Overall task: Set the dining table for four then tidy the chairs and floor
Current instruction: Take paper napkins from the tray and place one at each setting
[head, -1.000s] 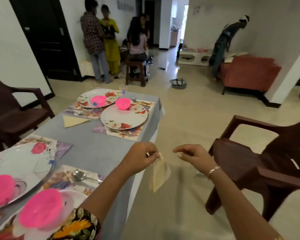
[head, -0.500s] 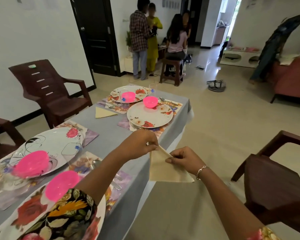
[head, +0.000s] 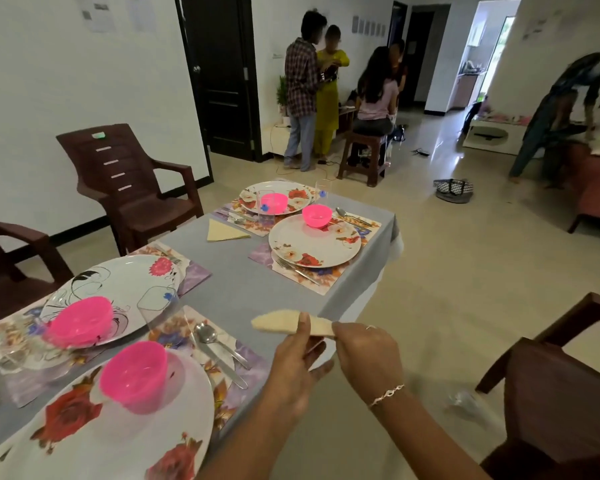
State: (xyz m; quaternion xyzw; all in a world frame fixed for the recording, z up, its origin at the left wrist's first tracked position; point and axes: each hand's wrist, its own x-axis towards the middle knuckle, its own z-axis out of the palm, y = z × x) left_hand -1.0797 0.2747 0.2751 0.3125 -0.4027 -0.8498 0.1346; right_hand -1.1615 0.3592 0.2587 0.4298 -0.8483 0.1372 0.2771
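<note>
Though blurred a little, shows a pale folded napkin [head: 284, 322] up in the air, roughly level, just over the right edge of the grey surface [head: 243, 282], toward its near right corner. Pinched at the right end by the right hand [head: 368, 355], with curled fingers closed on it and a bracelet at the wrist. Held mid-length by the left hand [head: 298, 362] too, with thumb on top and the other fingers underneath, nearly straight. Just left of the hands, at the near right corner: a rose-print plate [head: 84, 438] carrying a pink bowl [head: 134, 374], with a spoon [head: 205, 333] and a knife [head: 227, 370] beside it on a floral placemat [head: 250, 362]. Along the left edge: a second plate [head: 118, 289] and a clear glass [head: 160, 313]. At the far right corner: a far plate [head: 326, 251] with a far bowl [head: 316, 216] on it. Left of that, flat on the cloth: a second napkin [head: 226, 232], folded to a triangle. Off the left edge, a brown chair [head: 129, 181]; off the right edge, a right-side chair [head: 551, 393], apart from the surface.
</note>
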